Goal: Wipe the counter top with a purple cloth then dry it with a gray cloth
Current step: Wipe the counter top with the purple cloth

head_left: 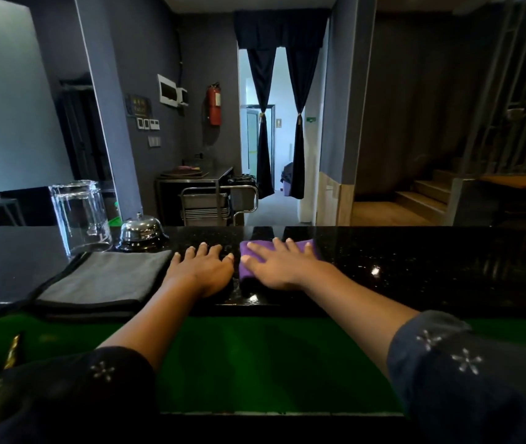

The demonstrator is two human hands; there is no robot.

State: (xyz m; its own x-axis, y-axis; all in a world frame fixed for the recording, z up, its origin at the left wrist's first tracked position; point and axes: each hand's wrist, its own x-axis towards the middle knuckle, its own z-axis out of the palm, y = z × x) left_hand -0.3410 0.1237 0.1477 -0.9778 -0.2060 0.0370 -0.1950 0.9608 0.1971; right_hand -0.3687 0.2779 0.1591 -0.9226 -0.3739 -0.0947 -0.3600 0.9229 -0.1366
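A folded purple cloth (pixel 301 246) lies on the glossy black counter top (pixel 415 264) near its middle. My right hand (pixel 279 265) presses flat on the purple cloth with fingers spread and straight, covering most of it. My left hand (pixel 204 267) rests flat on the bare counter just left of the cloth, fingers straight. A folded gray cloth (pixel 104 278) with a dark edge lies to the left of my left hand, close to the counter's front edge.
Behind the gray cloth stand upturned clear glasses (pixel 79 216) and a chrome desk bell (pixel 141 232). A green lower surface (pixel 255 360) runs below the counter's front edge. A metal cart (pixel 220 203) stands on the floor beyond the counter.
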